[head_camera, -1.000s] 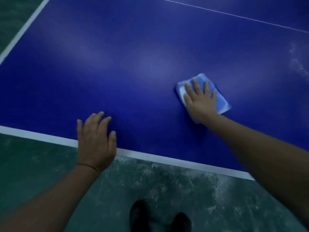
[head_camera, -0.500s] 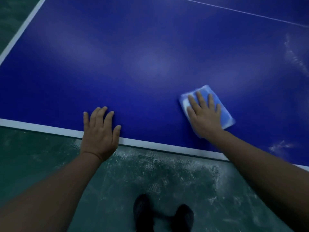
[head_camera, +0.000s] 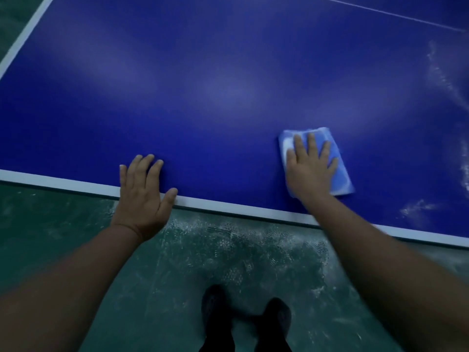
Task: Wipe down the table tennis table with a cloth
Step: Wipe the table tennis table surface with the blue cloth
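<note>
The blue table tennis table (head_camera: 203, 92) fills the upper part of the head view, with a white line along its near edge. A folded light blue cloth (head_camera: 340, 158) lies flat on the table near that edge, at the right. My right hand (head_camera: 309, 168) presses on the cloth with straight, spread fingers and covers most of its left half. My left hand (head_camera: 144, 191) rests flat on the table's near edge, fingers straight, holding nothing.
White dust streaks (head_camera: 444, 77) mark the table at the far right, and another patch (head_camera: 416, 207) lies near the front edge. The green floor (head_camera: 63, 237) below is scuffed with white dust. My two dark shoes (head_camera: 243, 316) stand beneath the edge.
My right hand has slid the cloth toward the near edge of the table. My left hand has drawn back to that edge.
</note>
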Demonstrator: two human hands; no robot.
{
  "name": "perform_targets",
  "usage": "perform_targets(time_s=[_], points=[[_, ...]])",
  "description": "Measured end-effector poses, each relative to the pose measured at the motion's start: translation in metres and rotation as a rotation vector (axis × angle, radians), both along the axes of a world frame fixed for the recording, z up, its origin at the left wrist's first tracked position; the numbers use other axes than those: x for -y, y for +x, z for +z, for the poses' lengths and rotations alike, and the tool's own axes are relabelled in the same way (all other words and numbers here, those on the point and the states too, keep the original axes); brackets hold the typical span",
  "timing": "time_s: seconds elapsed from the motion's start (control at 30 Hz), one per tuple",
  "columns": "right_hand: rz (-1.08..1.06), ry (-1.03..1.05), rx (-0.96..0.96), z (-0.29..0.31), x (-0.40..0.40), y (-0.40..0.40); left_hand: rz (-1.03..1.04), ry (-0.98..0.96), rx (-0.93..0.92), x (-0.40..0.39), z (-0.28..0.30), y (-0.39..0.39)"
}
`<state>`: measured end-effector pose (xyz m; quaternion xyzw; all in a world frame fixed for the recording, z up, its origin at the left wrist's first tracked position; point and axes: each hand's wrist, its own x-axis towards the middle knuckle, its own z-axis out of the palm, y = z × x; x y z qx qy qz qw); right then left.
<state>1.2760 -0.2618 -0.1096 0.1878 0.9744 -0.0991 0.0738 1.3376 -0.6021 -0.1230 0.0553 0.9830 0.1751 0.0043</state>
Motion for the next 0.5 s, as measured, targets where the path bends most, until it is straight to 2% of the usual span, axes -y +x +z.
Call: perform_targets(time_s=[0.03,0.07,0.17,0.23,0.37,0.43,0.5], points=[[-0.047,-0.012,-0.021,-0.001,0.021,-0.001,0.029,0.024,0.001,-0.002,0.003,-0.001],[0.003,-0.009,-0.028,-0.005,0.044,0.002,0.05,0.037,-0.004,-0.005,0.007,-0.001],[0.41,-0.042,-0.016,-0.01,0.092,0.033,-0.002,0.034,-0.043,-0.029,0.016,-0.004],[0.507,-0.052,-0.002,-0.01,0.07,0.054,-0.08,0.059,-0.056,-0.061,0.022,-0.007],[0.201,0.093,0.073,-0.012,-0.081,0.086,-0.252,0.087,-0.028,-0.142,0.025,-0.007],[-0.101,0.1,0.1,-0.003,-0.16,0.108,-0.378,0.081,-0.02,-0.179,0.022,-0.003],[-0.466,-0.032,0.037,0.011,-0.197,0.123,-0.497,0.029,-0.021,-0.207,0.016,0.003]])
